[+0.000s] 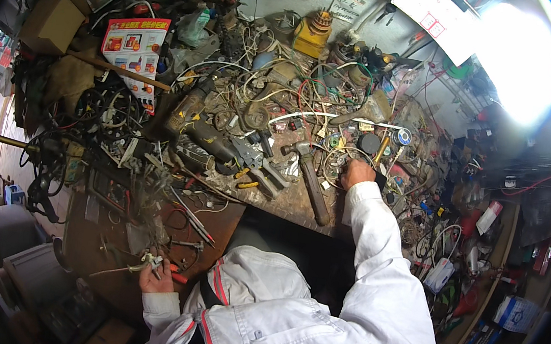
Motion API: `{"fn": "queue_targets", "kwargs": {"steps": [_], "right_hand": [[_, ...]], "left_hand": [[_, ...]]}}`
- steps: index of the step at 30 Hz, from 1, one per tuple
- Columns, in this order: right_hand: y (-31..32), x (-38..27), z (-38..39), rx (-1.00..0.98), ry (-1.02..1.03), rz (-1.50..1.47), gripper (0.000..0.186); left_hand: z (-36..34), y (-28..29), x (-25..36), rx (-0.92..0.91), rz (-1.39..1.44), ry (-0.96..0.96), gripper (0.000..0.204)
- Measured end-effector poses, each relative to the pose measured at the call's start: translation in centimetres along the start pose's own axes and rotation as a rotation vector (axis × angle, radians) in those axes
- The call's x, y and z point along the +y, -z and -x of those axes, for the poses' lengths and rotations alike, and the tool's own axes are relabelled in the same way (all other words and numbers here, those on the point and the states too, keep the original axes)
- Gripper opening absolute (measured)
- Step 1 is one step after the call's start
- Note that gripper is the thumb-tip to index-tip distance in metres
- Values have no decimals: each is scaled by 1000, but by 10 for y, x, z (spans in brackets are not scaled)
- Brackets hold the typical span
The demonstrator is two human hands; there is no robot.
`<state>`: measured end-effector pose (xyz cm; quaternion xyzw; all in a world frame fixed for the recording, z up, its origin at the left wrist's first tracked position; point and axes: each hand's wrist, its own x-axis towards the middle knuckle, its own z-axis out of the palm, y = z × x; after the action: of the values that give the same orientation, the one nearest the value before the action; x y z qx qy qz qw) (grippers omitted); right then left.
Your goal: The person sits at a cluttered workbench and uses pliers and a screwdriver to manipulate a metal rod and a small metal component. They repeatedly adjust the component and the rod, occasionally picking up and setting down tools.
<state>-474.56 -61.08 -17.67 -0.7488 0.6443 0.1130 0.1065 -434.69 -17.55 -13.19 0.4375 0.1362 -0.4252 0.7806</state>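
My left hand point(157, 279) is at the lower left, with its fingers closed round a small white-and-grey part point(153, 263). A thin pale cord point(109, 271) trails leftward from beside it. Close to these fingers is a red-handled tool point(178, 275); I cannot tell whether they touch it. My right hand point(358, 174) reaches forward among small parts and wires on the bench, its fingers curled downward. Their tips are hidden, and so is anything they grip. Left of this hand lies a hammer point(315, 189) with a worn handle. A dark round lid-like piece point(368, 142) sits just beyond it.
A cordless drill point(190, 111), an angle grinder point(211, 141) and pliers point(268, 179) crowd the bench. Behind stands a yellow tool base point(312, 37). Two probe-like leads point(193, 217) lie on the lower brown board point(211, 260). Packed shelves point(514, 281) line the right.
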Motion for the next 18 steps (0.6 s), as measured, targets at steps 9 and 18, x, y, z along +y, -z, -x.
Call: {"fn": "queue_targets", "kwargs": {"steps": [9,18], "right_hand": [[10,18,-24,206,-23,-568,30],[40,13,-11,197,88,-248,28]], "left_hand": [[6,-10,-1,12,-7,-10,37],[9,-10,-3,60,39,-40,35]]}}
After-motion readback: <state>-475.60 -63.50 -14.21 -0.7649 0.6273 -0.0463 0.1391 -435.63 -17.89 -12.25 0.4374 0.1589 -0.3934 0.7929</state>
